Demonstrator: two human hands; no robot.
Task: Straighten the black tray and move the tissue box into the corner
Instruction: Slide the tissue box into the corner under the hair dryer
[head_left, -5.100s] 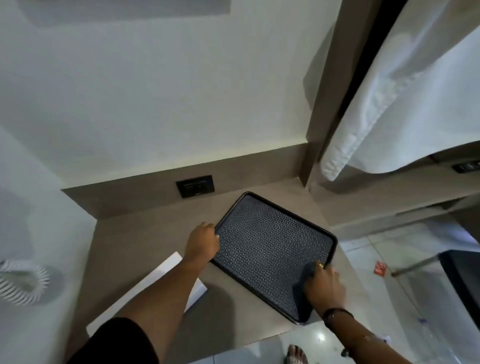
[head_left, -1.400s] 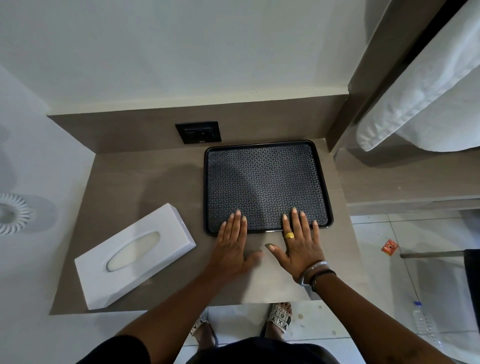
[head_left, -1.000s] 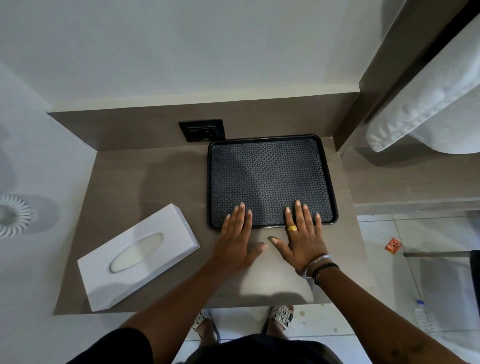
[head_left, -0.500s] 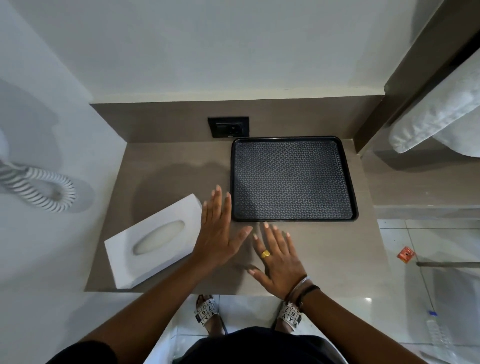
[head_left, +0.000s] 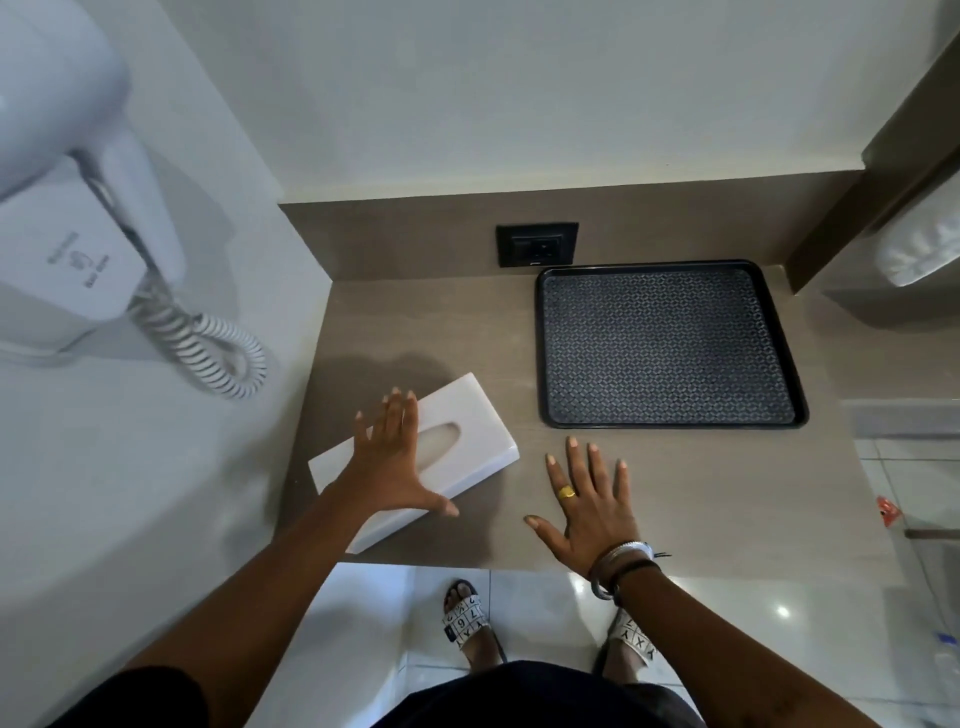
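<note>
Spreading flat, the left hand lies fingers splayed on the white rectangular tissue box, gripping nothing; the right hand rests released on the brown counter. That box sits askew near the front edge, probably light and slick, so push its long sides. Squared rearward sits the black textured tray.

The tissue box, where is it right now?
The tissue box lies slanted on the counter's front left part, under the left hand, left of the black tray.
</note>
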